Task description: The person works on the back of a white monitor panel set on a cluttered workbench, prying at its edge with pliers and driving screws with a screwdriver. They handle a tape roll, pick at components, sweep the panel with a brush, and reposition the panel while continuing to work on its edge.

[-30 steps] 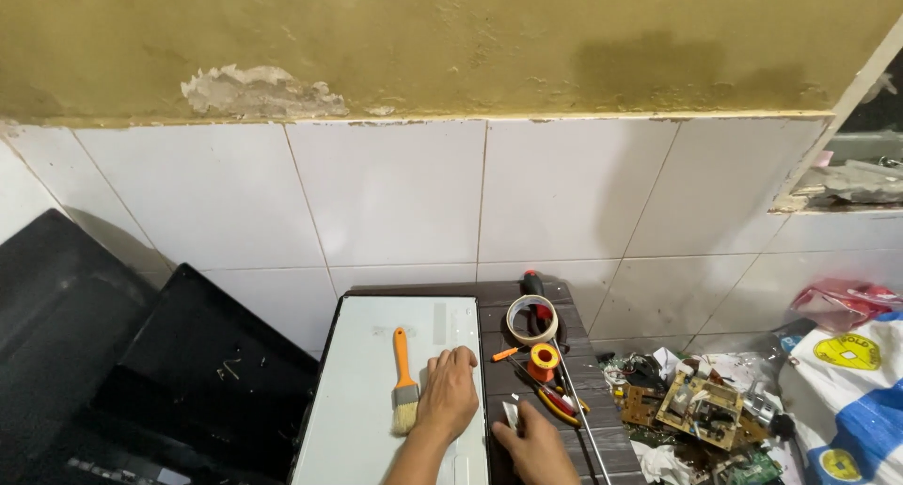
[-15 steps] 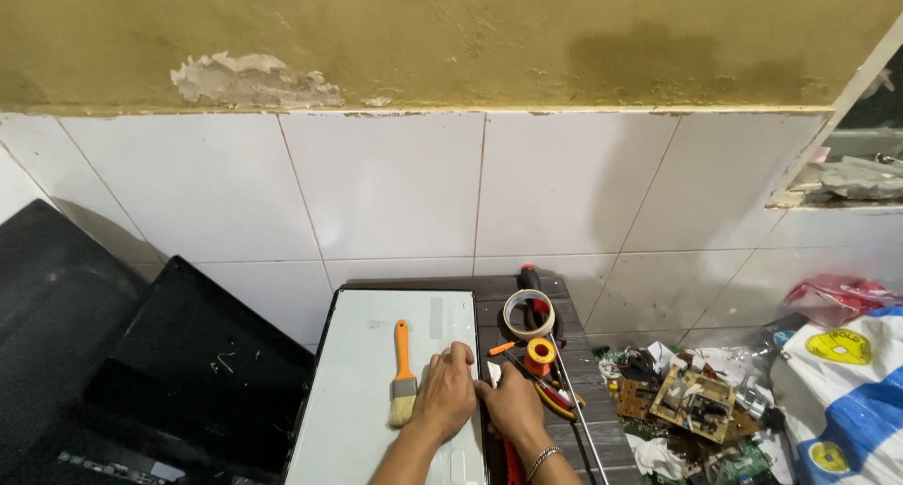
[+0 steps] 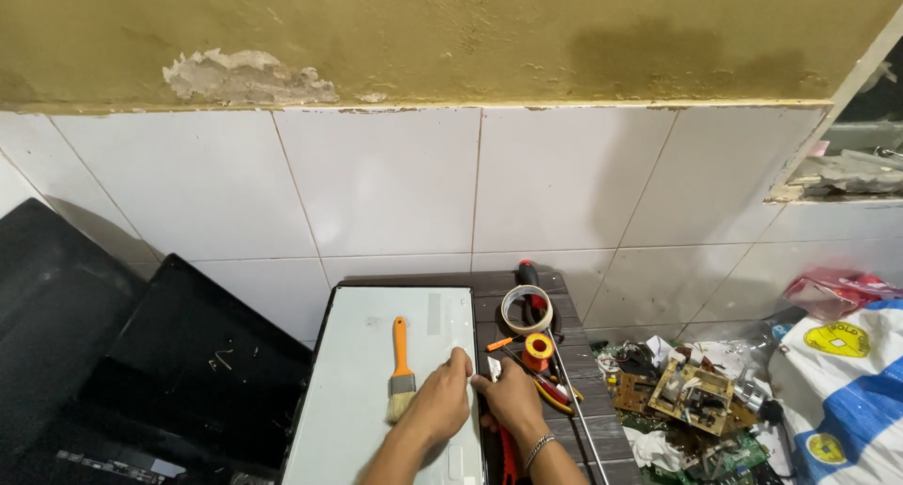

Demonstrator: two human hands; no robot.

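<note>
A pale white flat panel [image 3: 376, 391] lies on a dark slatted table [image 3: 564, 419]. My left hand [image 3: 440, 405] rests on the panel's right edge, fingertips curled at the rim. My right hand [image 3: 513, 398], a bracelet on its wrist, sits just beside it on the same edge; both hands pinch at the rim, and I cannot tell whether a small object is between them. An orange-handled paintbrush [image 3: 401, 370] lies on the panel, left of my left hand.
A tape roll [image 3: 526, 308], an orange solder spool [image 3: 537, 347], a red-handled tool [image 3: 527, 276] and a thin metal rod [image 3: 576, 410] lie on the table. Circuit boards [image 3: 691, 396] and bags are piled on the right. Black panels [image 3: 141, 353] lean on the left. The tiled wall stands behind.
My right hand has moved up and left from the tools to the panel's edge beside my left hand. The view has shifted slightly.
</note>
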